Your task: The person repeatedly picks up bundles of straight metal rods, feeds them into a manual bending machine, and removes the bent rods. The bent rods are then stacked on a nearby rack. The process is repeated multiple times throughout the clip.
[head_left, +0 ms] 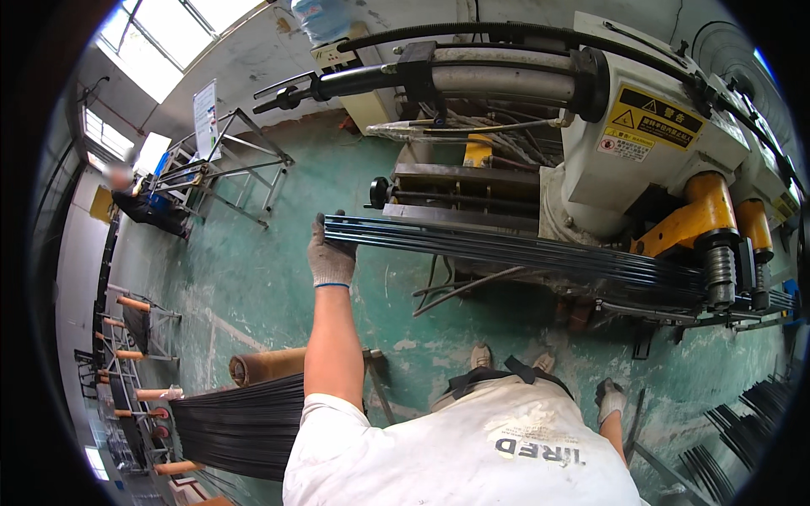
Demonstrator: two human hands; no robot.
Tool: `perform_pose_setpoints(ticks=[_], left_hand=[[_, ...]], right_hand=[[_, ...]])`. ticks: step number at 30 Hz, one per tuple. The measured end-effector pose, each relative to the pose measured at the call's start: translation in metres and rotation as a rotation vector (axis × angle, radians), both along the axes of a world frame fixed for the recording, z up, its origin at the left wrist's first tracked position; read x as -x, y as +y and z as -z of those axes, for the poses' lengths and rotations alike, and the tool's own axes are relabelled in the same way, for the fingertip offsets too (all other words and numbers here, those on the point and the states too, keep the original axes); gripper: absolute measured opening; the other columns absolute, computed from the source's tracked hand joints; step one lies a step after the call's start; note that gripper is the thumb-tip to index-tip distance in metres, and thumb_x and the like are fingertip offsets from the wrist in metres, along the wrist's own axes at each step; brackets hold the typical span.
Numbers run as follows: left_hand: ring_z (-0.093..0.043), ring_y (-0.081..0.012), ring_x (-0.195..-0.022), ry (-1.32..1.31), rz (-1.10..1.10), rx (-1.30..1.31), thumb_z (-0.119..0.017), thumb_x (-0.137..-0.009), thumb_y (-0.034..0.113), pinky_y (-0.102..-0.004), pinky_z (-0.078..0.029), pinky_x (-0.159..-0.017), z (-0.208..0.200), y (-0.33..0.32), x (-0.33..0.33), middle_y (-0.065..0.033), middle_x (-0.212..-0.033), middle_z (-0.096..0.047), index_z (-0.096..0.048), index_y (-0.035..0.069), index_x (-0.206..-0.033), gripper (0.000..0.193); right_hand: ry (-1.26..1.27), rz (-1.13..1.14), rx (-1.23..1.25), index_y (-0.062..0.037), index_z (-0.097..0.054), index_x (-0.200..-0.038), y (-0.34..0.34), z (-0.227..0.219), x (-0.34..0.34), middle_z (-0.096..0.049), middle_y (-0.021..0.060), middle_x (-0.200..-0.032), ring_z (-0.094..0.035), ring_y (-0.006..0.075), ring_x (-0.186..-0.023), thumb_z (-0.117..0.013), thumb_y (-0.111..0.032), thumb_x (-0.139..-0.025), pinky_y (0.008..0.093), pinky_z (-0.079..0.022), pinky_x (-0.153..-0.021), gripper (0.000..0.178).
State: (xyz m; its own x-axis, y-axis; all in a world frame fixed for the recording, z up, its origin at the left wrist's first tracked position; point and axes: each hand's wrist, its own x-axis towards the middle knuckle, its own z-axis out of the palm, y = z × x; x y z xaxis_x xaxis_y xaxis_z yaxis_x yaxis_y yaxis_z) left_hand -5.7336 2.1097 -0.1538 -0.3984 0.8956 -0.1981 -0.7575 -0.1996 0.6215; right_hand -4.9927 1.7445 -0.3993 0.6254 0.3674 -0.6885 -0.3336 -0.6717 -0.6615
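Note:
My left hand point(332, 255), in a grey work glove with dark finger coating, is stretched forward and closed around the left end of a bundle of long, thin, dark metal tubes point(472, 242). The tubes run right along the front of the machine point(591, 169) to its orange arm and ribbed metal rollers point(720, 274). On the right, low beside my body, hangs my right hand point(610, 399), gloved the same way. It touches no tubes in this view, and its fingers are too small and dark to make out.
Black rods lie in a stack point(245, 422) on a rack at lower left, near a brown roll point(266, 367). More dark rods point(751, 417) lie at lower right. A metal frame cart point(228, 164) stands far left, with another person point(143, 207) beyond it. Bent bars jut below the machine.

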Motion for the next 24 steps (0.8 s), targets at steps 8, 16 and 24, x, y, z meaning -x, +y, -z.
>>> perform_pose_setpoints(ticks=[8, 16, 24], left_hand=[[-0.066, -0.0388, -0.141, 0.198, 0.220, 0.092, -0.057, -0.117, 0.060, -0.0664, -0.054, -0.116, -0.006, -0.013, 0.001, -0.0101, -0.160, -0.067, -0.057, 0.034, -0.164, 0.054], [-0.058, -0.0451, -0.151, 0.283, 0.407, 0.048, -0.063, -0.109, 0.072, -0.0719, -0.047, -0.122, -0.001, -0.027, 0.026, -0.0145, -0.166, -0.060, -0.047, 0.033, -0.175, 0.077], [-0.049, -0.0490, -0.157, -0.057, -0.014, 0.069, -0.055, -0.116, 0.062, -0.0679, -0.036, -0.134, 0.038, -0.042, 0.011, -0.0246, -0.174, -0.049, -0.053, 0.013, -0.165, 0.069]], right_hand=[[-0.412, -0.379, 0.257, 0.0028, -0.079, -0.126, -0.006, -0.037, 0.000, -0.083, 0.0150, -0.110, -0.075, 0.0291, -0.093, -0.072, -0.041, -0.109, 0.0431, -0.058, -0.078, 0.047], [-0.341, -0.455, 0.148, 0.0043, -0.081, -0.126, 0.029, 0.003, -0.013, -0.083, 0.0133, -0.111, -0.076, 0.0287, -0.095, -0.078, -0.041, -0.106, 0.0426, -0.060, -0.086, 0.049], [-0.312, -0.829, 0.299, 0.0010, -0.083, -0.123, 0.123, -0.064, 0.001, -0.083, 0.0227, -0.132, -0.077, 0.0396, -0.123, -0.074, -0.041, -0.107, 0.0487, -0.055, -0.106, 0.046]])
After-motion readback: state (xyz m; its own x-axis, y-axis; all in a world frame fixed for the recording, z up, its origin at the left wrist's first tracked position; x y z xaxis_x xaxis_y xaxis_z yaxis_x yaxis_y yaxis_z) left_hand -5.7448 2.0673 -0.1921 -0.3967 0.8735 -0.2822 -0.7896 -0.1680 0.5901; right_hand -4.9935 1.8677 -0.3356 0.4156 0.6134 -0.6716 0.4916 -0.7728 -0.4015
